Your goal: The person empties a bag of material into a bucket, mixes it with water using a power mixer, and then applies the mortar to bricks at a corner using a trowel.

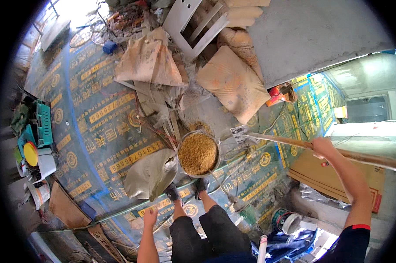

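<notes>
My right hand (pixel 323 147) is wrapped round the wooden handle of a shovel (pixel 290 140), which lies nearly level across the right side. Its grey, smeared blade (pixel 240 134) is just right of a round bucket filled with yellow-brown sand (pixel 198 153). The bucket stands on the floor in front of my feet. On the left, my left hand (pixel 150 215) hangs with curled fingers, and nothing shows in it. Beyond that hand lies a greyish, slack sack (pixel 152 175), close beside the bucket.
Dusty full sacks (pixel 233 81) and a crumpled paper bag (pixel 149 61) lie ahead, with a white frame (pixel 191 26) behind. Flat cardboard (pixel 338 175) is at the right. Crates and tubs (pixel 42 125) line the left. Loose cables cross the printed floor covering (pixel 92 149).
</notes>
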Demonstrator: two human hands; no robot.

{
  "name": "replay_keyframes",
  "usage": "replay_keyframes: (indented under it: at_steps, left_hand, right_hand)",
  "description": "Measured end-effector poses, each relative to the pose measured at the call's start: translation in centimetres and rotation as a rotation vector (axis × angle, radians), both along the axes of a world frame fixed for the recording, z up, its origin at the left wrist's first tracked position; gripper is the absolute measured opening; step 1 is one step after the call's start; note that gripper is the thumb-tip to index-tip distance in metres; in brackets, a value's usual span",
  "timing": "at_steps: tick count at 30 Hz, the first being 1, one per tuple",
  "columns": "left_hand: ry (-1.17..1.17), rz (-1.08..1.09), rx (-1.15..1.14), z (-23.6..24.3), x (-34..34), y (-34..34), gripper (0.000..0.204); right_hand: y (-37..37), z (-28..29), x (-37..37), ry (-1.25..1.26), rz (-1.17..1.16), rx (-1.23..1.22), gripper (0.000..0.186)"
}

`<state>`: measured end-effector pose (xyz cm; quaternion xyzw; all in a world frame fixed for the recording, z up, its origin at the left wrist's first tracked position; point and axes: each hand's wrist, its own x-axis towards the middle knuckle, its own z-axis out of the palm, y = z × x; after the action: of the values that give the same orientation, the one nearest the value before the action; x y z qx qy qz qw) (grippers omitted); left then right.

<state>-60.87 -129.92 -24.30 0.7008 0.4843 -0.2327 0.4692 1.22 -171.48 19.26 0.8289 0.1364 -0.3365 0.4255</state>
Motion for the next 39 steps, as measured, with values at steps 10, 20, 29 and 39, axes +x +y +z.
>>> replay_keyframes:
  at_steps: [10, 20, 29, 39]
  left_hand:
    - [0.129, -0.612, 0.15, 10.0, -14.6, -11.1, 0.036]
    - [0.202, -0.209, 0.109, 3.1, 12.9, -16.4, 0.032]
    - [0.275, -0.044, 0.113, 7.7, 8.0, -20.3, 0.033]
    - [0.313, -0.415, 0.263, 15.9, 2.4, -18.9, 0.025]
  right_hand:
    - [4.6, -8.9, 17.2, 0.15, 0.244, 0.075, 0.023]
    - [8.9, -12.6, 30.6, -0.446, 0.344, 0.297, 0.029]
    - [-0.3, -27.4, 20.9, -0.227, 0.072, 1.145, 0.027]
    - [-24.0, -37.1, -19.8, 0.461, -0.533, 0.56, 0.078]
